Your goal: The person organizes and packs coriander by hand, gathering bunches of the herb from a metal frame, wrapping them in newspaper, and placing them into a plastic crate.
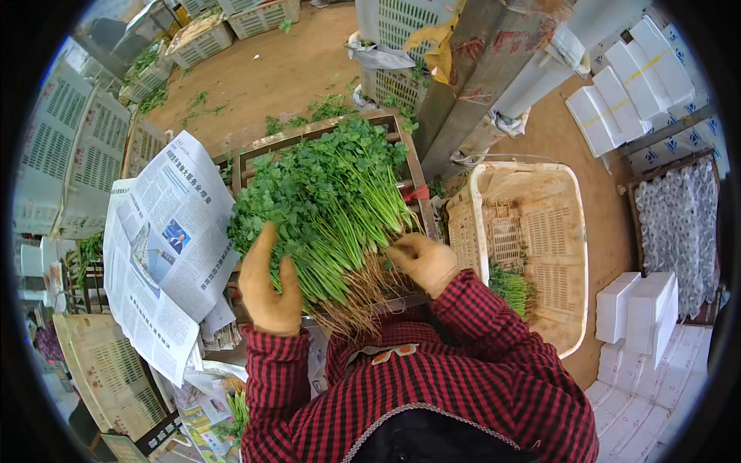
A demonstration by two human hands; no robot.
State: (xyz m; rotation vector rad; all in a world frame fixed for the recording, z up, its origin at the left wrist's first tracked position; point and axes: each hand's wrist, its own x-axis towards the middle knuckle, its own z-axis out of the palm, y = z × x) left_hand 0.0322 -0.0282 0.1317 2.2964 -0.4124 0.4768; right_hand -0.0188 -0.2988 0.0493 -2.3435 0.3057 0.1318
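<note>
From where I stand, the pile of leafy greens [324, 208] lies across a slatted frame [417, 166] right in front of the worker, leaves to the far left and roots [359, 297] hanging toward the near edge. The left hand [270, 285] is wide, thumb apart from the fingers, against the near left side of the pile. The right hand [424, 261] has its fingers curled in at the root ends on the right; I can't tell whether they pinch any stems. My worry is the tangle: those long roots look matted, so a quick tug on the right could drag neighbouring stems out of line or snap the thin ones. With the left hand so loosely spread, the near stems might slide off toward the worker's checked shirt [455, 386]. Leaves brush the newspaper sheets [166, 239] on the left, so a careless sweep that way could crumple or shift the paper. Squeezing hard would likely bruise the soft leaves.
</note>
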